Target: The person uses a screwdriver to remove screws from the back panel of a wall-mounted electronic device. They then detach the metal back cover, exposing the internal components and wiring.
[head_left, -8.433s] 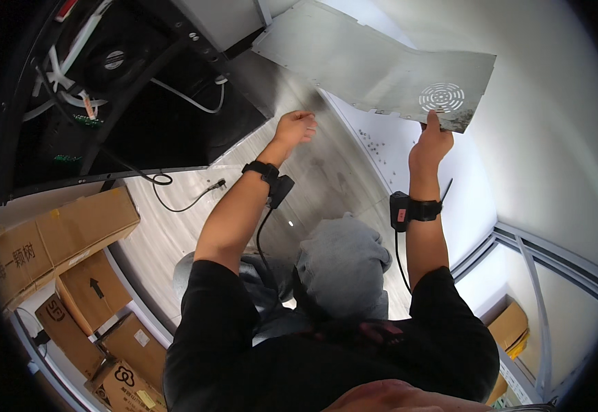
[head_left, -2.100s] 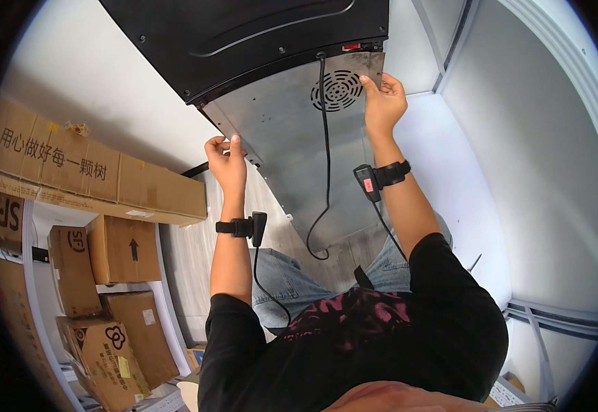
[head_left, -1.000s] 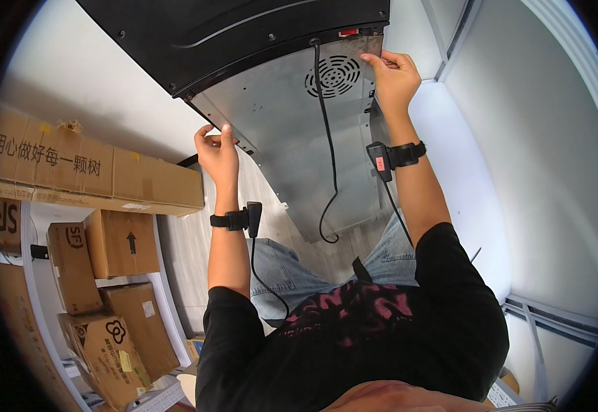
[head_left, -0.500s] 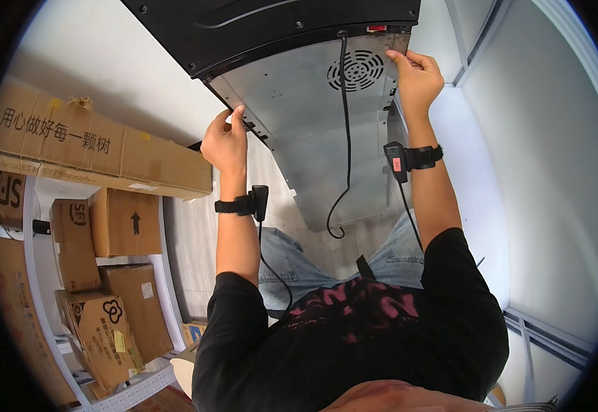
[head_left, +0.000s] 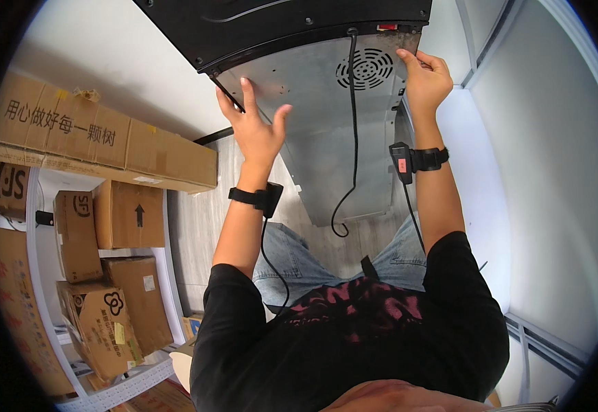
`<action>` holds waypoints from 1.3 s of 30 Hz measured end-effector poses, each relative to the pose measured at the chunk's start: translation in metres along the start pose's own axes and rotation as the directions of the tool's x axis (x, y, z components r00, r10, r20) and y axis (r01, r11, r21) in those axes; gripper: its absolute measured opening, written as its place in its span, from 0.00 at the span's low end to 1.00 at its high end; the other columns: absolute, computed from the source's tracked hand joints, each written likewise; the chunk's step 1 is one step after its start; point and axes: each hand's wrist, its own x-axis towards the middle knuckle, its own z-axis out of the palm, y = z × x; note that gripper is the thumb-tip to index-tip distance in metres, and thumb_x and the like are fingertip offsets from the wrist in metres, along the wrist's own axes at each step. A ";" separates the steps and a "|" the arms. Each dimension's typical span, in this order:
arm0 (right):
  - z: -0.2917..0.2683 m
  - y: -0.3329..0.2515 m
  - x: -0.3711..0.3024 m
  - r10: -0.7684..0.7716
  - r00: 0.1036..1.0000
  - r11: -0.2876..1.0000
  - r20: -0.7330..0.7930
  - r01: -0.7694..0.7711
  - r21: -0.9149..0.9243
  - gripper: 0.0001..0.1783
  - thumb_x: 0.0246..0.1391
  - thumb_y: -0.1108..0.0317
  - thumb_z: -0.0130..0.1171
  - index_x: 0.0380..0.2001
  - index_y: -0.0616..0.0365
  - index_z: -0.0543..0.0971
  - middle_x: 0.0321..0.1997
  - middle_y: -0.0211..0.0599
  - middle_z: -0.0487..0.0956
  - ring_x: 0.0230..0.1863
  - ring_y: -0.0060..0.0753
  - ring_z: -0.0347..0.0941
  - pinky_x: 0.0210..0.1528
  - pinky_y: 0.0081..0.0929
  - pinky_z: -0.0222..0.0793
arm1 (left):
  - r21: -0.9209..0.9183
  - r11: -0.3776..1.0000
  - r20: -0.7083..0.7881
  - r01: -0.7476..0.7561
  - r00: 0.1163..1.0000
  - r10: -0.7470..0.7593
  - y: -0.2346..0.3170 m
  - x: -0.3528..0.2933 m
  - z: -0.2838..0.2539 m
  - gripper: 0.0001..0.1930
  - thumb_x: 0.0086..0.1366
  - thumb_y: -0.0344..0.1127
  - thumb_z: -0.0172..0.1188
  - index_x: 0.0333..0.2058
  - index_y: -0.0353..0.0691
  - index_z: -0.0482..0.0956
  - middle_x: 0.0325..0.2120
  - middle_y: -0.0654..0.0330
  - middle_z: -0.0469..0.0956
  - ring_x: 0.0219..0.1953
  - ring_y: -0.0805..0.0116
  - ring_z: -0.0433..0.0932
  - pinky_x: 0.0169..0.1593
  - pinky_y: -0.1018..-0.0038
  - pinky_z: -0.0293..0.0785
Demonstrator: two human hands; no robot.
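A large silvery sheet-metal panel (head_left: 312, 130) hangs down from a black appliance housing (head_left: 264, 31) in front of me. Near the panel's upper left corner, my left hand (head_left: 254, 130) has its fingers spread, the fingertips at the panel's edge and face. At the upper right corner, my right hand (head_left: 428, 86) pinches the panel's edge between thumb and fingers. Round slotted vent holes (head_left: 365, 69) show close to that corner. A black power cord (head_left: 354, 130) leaves the housing and dangles across the panel, curling at its lower end. Beside its exit sits a red switch (head_left: 387, 27).
A long cardboard box (head_left: 168, 154) lies on top of a white shelf rack (head_left: 170, 275) at the left, with several cartons (head_left: 131, 216) below. White wall panels (head_left: 553, 172) stand close on the right. Thin cables run from both my wrist straps.
My left hand has let go of the panel's left edge and spread its fingers, turning inward over the panel. My right hand keeps its pinch. The view has shifted slightly.
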 end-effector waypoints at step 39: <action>-0.018 0.027 -0.015 0.075 0.925 0.788 0.372 -0.284 0.546 0.04 0.58 0.76 0.53 0.36 0.64 0.75 0.34 0.36 0.81 0.35 0.22 0.76 0.41 0.20 0.73 | 0.109 0.945 -0.044 0.307 0.952 -0.304 0.012 0.003 0.053 0.75 0.33 0.60 0.76 0.66 0.50 0.24 0.58 0.22 0.30 0.61 0.30 0.44 0.61 0.49 0.54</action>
